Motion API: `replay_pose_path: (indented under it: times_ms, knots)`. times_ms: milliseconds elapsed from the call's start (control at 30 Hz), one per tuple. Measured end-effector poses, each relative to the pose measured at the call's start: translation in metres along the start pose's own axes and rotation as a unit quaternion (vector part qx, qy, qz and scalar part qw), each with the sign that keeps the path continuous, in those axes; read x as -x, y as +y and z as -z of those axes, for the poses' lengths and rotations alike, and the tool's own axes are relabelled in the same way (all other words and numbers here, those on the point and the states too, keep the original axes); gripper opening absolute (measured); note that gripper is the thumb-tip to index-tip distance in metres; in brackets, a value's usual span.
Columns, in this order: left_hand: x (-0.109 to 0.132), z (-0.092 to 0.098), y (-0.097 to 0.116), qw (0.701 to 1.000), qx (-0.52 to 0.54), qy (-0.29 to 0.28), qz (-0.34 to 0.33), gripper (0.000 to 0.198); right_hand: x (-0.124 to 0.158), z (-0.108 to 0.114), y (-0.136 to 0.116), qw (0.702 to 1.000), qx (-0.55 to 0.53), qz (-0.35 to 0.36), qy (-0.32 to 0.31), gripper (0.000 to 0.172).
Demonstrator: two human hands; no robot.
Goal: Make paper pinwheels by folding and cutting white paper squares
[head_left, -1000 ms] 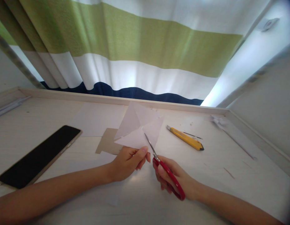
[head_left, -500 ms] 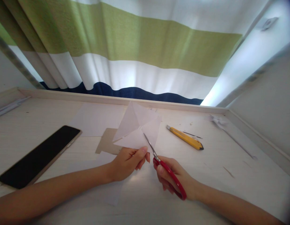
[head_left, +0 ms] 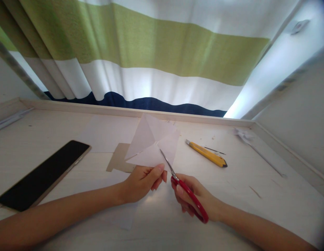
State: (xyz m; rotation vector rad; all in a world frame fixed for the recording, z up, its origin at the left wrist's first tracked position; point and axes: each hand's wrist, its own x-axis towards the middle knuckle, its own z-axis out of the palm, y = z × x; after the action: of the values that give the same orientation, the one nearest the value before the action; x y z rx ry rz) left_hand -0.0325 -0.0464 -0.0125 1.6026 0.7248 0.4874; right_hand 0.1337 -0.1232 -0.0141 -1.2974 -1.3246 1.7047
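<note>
Head view: your left hand [head_left: 142,181] pinches the white paper [head_left: 151,143] at its near edge, thumb pressed against fingers, holding it raised over the middle of the table [head_left: 256,170]. Your right hand [head_left: 197,202] is closed through the red handles of the scissors [head_left: 183,189]. The blades enter the paper from 5 o'clock (blade gap too fine to judge). Keep the pinch just beside the cut line, the sheet taut and your fingertips clear of the blades. Use short closures. At 3 o'clock of the paper lies the utility knife [head_left: 206,153], well apart.
</note>
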Motion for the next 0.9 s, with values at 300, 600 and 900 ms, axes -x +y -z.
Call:
replay_pose_path:
  times_ms: [300,600,900]
  knots:
    - [0.0011,-0.0002,-0.0008,1.0,0.004,0.0,0.005,0.042,0.001,0.0028,-0.0003,1.0,0.016,0.014,0.003,0.038]
    - [0.0017,0.0002,-0.0016,1.0,0.008,0.001,-0.009,0.039,0.0022,0.0012,-0.0034,0.999,0.029,0.027,0.014,0.03]
    - [0.0006,0.0068,-0.003,0.992,-0.036,0.06,-0.103,0.041,0.0031,0.0011,-0.0058,0.992,0.116,0.026,0.039,0.03]
